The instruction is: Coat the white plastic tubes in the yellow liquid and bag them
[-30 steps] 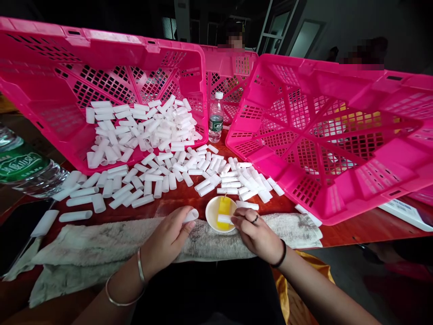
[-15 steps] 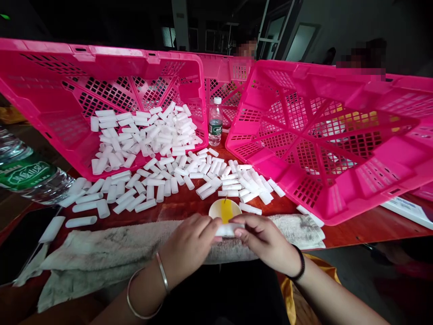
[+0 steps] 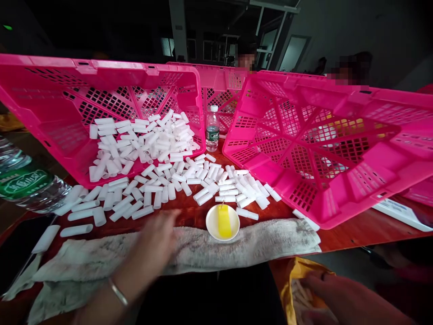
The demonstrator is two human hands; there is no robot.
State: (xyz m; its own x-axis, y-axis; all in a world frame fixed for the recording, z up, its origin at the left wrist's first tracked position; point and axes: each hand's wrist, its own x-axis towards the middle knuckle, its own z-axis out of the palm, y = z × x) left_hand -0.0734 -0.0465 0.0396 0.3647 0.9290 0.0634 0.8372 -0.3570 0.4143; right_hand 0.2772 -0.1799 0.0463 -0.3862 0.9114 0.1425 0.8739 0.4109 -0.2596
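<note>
Dozens of white tubes (image 3: 148, 198) lie loose on the red desk (image 3: 352, 232), w/ many more heaped in the pink crate (image 3: 37, 104) that's tipped on its side at L. Each looks v. light & thin-walled, prob. plastic or similar, so it should pick up w/ next to no effort. Walls seem stiff enough to keep their shape, though a hard pinch might dent or squash one; can't be sure from here. Surface looks smooth, so it may slip or roll if nudged. Best hold: fingertips & thumb lightly across mid-length, open ends left free.

Looks: short, straight, hollow, plain white, slightly see-thru in places; no print visible at this res. They point every which way, some stacked on others.

Hands: L hand (image 3: 154, 243) is over the grey-white towel (image 3: 257, 243), near the closest tubes, too blurred to tell if it's holding anything. R hand (image 3: 333, 289) is at the mouth of the yellow bag (image 3: 287, 293), fingers partly in shadow; can't tell whether they grip or have let go. Pale pieces (image 3: 299, 295) show inside, prob. more tubes, but too dim to confirm.
</note>
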